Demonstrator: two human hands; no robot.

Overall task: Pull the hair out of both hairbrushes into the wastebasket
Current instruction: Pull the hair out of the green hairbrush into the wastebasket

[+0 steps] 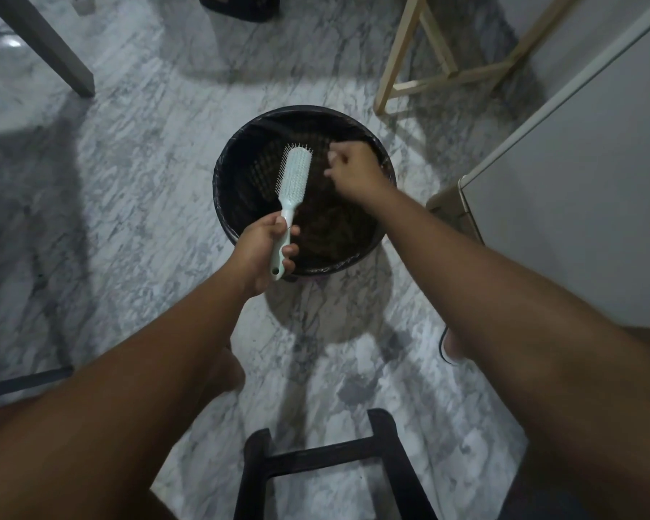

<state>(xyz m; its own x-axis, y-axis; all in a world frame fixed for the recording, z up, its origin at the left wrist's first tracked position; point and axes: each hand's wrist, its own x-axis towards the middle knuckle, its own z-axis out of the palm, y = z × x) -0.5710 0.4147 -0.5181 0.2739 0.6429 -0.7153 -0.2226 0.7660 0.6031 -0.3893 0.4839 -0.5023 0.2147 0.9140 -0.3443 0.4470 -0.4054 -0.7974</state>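
A pale mint hairbrush (294, 178) is held over a round wastebasket (226, 204) lined with a black bag, on the marble floor. My left hand (265, 249) grips the brush's handle near its end, bristles pointing left. My right hand (353, 170) hovers over the basket to the right of the brush head, fingers curled with the tips pinched together. Whether hair is between those fingertips cannot be made out. Dark clumps lie in the basket's bottom. Only one brush is in view.
A black stool frame (316, 467) stands at the front. A pale wooden frame (413, 58) stands behind the basket to the right, a white cabinet (578, 174) at the right, a grey leg (53, 50) at the back left. My foot (453, 347) is near the cabinet.
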